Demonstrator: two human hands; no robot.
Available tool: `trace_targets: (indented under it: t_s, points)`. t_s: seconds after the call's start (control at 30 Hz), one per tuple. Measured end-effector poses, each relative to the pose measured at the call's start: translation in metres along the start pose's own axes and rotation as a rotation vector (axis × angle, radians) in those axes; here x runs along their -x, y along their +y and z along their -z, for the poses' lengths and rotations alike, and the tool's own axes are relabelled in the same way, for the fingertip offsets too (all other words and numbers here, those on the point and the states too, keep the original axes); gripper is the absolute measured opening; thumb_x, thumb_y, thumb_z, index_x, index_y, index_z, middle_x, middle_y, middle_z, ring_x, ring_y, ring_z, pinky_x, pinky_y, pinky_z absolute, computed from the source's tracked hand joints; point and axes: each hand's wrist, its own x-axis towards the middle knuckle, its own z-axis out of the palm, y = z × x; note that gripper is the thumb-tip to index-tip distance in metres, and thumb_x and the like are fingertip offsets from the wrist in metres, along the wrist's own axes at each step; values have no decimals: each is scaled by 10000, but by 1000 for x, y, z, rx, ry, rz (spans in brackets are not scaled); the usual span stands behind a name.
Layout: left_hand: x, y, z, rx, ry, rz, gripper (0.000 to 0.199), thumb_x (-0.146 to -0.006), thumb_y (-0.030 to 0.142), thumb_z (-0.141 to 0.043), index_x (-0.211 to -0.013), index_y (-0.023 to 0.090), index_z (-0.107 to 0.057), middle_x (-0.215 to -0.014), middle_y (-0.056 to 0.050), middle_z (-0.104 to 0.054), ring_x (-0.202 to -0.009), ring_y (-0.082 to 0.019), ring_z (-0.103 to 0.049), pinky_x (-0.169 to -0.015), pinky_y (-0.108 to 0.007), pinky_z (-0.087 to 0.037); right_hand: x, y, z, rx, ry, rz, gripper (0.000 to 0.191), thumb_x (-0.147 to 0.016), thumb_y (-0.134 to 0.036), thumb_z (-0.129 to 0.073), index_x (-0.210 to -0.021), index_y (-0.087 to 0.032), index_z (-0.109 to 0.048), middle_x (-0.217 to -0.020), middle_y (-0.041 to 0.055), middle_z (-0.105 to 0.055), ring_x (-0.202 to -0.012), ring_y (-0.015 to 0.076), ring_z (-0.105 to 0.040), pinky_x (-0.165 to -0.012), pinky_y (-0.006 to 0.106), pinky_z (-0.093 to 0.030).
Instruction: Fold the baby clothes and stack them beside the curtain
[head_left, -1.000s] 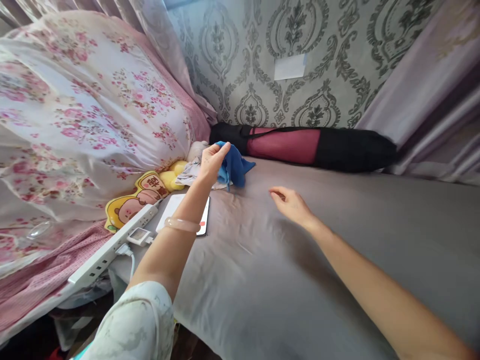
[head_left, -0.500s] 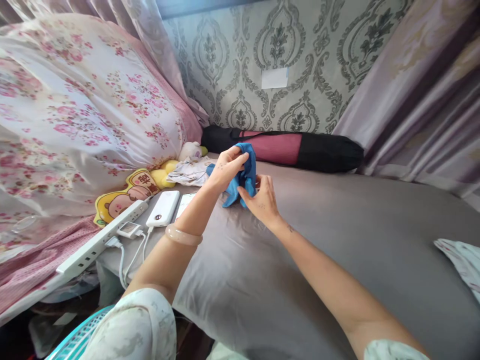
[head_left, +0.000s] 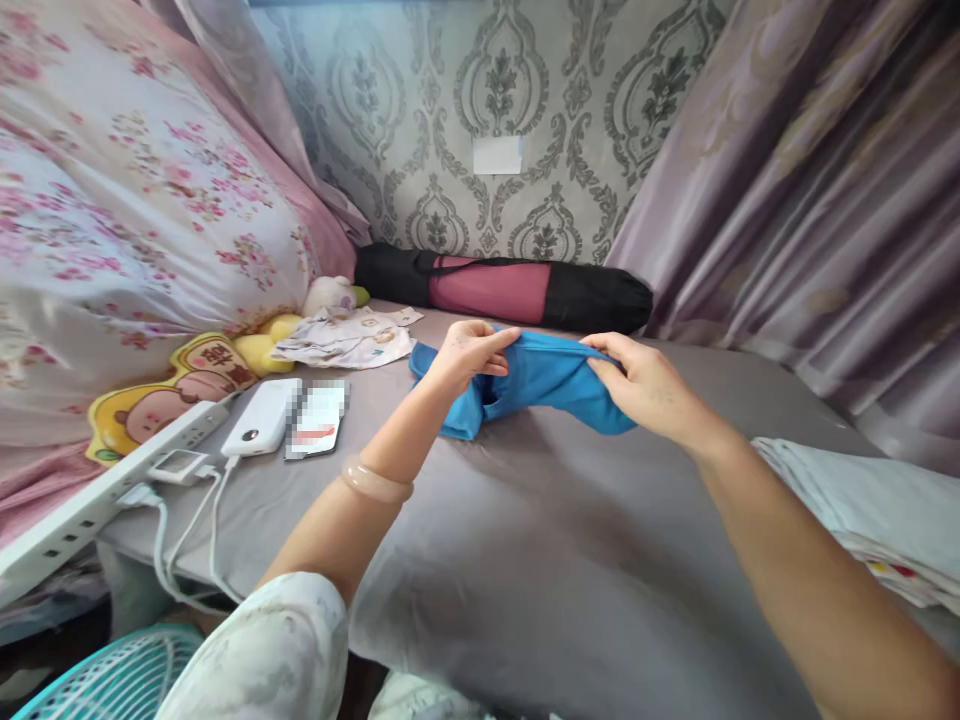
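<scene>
Cloth (head_left: 551, 375), blue, is up in front of the person, above the mid part of the bed (head_left: 495, 570), held btwn both hands. L hand (head_left: 474, 355) is closed on its upper edge, thumb on top, fingers curled under; R hand (head_left: 641, 385) has a narrow pinch on the same edge further right, thumb vs. fingers. Edge runs fairly straight btwn grips, prob. b/c the hands draw it apart a bit; the rest droops under its own wt. A loose part hangs by L wrist, as no fingers hold that end. Can't tell if the lowest folds touch the bed.

Print cloth (head_left: 349, 338) lies crumpled, just behind & left. Nearer: phone (head_left: 316, 422), face up, w/ power bank (head_left: 262, 415) just beside it. A white lead (head_left: 217, 520) joins the bank's near end; bank is prob. kept near the strip (head_left: 112, 478) for reach. Pillow (head_left: 157, 400) lies on the strip's far side. Folded stack (head_left: 862, 510) is at R, partly behind R forearm, likely put there to leave the hands room. Mat bag (head_left: 491, 290) lies lengthwise along the wall (head_left: 495, 90), prob. so it won't roll.
</scene>
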Motion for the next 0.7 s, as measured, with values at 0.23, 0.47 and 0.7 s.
trace_targets:
  t_s: [0.23,0.47,0.7]
  points:
    - [6,-37,-56,125,-57,113,426,-699,397,-813,-617,189,-451,-488,62,-472,-439,-65,-494,-467,-194,-475,32,49,14,13,-175,-145,298,-892,-414,-485,-856,-219,-707,-816,20,-736,-754,208,-676,-707,327,-542]
    - [4,-64,-87,118,-69,154,302,-714,281,-790,-756,208,-499,-529,75,-488,-457,-72,-476,-451,-181,-386,33,77,-10,42,-181,-149,287,-849,-349,-561,-1070,-239,-706,-1083,70,-731,-986,263,-685,-904,417,-539]
    - [8,-55,-85,95,-119,99,159,-776,281,-724,-840,174,-624,-658,19,-599,-557,-83,-546,-550,-207,-436,21,92,-46,-365,-104,-149,380,-805,-483,-664,-1076,-217,-670,-1035,79,-737,-967,260,-695,-914,439,-551]
